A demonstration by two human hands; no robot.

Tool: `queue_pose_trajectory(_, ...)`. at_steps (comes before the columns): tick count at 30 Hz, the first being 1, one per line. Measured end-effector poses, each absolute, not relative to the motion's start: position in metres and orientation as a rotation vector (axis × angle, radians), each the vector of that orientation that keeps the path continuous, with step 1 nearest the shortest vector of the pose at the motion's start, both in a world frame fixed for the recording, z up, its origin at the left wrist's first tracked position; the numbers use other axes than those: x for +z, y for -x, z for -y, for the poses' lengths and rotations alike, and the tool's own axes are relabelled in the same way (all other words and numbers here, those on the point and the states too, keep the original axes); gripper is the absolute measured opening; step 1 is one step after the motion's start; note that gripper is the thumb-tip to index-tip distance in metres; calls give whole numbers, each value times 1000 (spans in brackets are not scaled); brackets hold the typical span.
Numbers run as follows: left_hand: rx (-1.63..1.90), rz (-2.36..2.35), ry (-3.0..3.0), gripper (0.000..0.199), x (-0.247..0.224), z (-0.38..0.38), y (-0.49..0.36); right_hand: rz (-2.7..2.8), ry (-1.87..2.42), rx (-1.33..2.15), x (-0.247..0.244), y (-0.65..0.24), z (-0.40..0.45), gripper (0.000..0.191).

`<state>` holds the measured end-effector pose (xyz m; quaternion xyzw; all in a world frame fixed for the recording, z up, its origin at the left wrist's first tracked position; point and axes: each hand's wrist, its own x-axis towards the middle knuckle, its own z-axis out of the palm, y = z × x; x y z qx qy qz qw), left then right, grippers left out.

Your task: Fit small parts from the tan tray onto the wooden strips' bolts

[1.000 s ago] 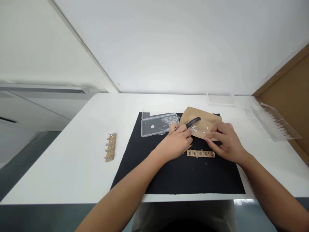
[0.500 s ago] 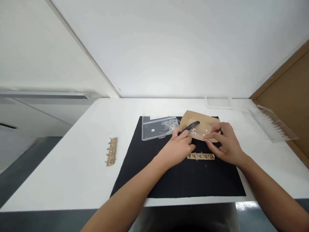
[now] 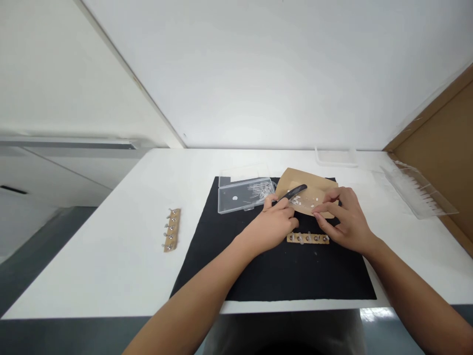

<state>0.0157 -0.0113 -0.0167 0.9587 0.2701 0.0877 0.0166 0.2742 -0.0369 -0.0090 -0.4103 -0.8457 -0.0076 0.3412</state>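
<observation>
Far right on the black mat (image 3: 295, 276), the left hand (image 3: 275, 222) curls its fingers round a black tool (image 3: 297, 190), likely stiff and best held mid-length, beside seemingly light white chips (image 3: 296, 200) on brown paper (image 3: 306, 176), while the right hand (image 3: 343, 220) presses thumb to forefinger, on what I cannot tell.

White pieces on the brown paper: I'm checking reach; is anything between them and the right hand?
Nothing visible stands between the right hand and the nearer white pieces; beyond, the black curved tool in the left hand crosses the brown paper.
</observation>
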Motion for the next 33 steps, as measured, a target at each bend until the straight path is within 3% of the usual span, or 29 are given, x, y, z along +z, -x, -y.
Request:
queue_pose_trajectory(8, 462, -755, -2788, 24, 2, 6, -6, 2178, 1004, -52, -9, -275, 36, 15)
queue_pose_trajectory(16, 922, -739, -1844, 16, 10, 15, -20, 2147, 975, 31, -10, -269, 38, 34)
queue_pose_trajectory(23, 928, -612, -1313, 19, 3, 21, -32, 2083, 830, 162, -9, -262, 42, 41)
queue_pose_trajectory(33, 887, -561, -1197, 24, 3, 27, -36, 1981, 673, 230, -10, -260, 45, 43)
